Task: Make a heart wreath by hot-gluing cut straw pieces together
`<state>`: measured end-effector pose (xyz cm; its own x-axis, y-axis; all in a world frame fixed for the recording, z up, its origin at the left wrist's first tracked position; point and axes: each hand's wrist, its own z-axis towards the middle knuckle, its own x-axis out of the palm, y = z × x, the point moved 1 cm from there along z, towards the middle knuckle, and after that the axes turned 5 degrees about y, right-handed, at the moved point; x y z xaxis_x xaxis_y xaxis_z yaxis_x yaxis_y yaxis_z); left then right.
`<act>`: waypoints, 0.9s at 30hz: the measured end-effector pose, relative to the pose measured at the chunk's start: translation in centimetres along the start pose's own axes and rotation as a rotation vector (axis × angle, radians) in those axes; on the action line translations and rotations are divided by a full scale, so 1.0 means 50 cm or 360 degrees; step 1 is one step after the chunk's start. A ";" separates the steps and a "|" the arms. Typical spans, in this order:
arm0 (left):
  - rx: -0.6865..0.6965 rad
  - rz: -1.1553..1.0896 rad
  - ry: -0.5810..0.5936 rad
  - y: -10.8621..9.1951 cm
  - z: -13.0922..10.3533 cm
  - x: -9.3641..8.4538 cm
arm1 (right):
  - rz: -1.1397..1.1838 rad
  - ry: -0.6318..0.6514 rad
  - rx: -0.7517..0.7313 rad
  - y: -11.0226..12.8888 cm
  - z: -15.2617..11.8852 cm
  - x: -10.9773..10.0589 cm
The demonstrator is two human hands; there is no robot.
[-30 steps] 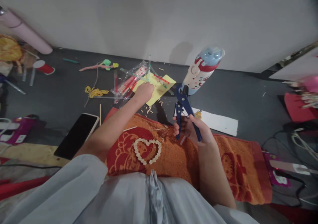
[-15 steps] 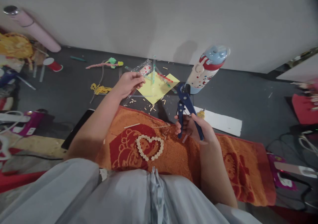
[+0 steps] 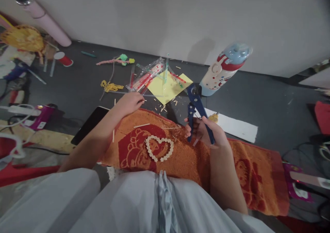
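Observation:
My right hand (image 3: 206, 131) is wrapped around the blue handles of a plier-like cutter (image 3: 195, 95). Its handles are spread and its head points away from me. Over the far edge of an orange towel (image 3: 190, 157), my left hand (image 3: 132, 103) has its fingers pinched together; a pale speck shows at the tips, too small to name. Short cut stick pieces (image 3: 163, 108) are scattered on the dark table just right of that hand. On the towel lies a heart outline of small pale pieces (image 3: 160, 148), with a thin pale stick (image 3: 141, 125) above it.
Yellow paper (image 3: 168, 90) lies beside a clear packet of red and white straws (image 3: 148, 75). A white and blue bottle (image 3: 219, 71) stands at the right, near a white strip (image 3: 235, 124). At left are a dark tablet (image 3: 90, 124), yellow cord (image 3: 110, 86) and a pink flask (image 3: 48, 24).
My left hand has come down from beside the yellow paper to the towel's far edge, uncovering the straw packet. My right hand keeps hold of the cutter. The view has shifted slightly.

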<state>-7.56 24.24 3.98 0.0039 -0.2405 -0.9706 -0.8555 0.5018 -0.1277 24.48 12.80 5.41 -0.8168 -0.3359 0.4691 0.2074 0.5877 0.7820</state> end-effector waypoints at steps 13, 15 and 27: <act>-0.0208 -0.0156 -0.0226 -0.030 -0.084 -0.022 | -0.0331 -0.0132 0.0104 -0.006 -0.002 0.006; -0.0176 -0.0229 -0.0157 -0.052 -0.104 -0.020 | -0.0292 -0.0075 0.0094 -0.010 -0.001 0.011; 0.0061 -0.0142 0.0022 -0.120 -0.159 0.052 | -0.0064 0.0112 -0.0019 -0.026 0.002 0.040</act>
<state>-6.55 13.99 3.83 0.0719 -0.2970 -0.9522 -0.8315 0.5094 -0.2217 22.51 11.41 5.29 -0.7846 -0.4103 0.4648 0.1821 0.5641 0.8054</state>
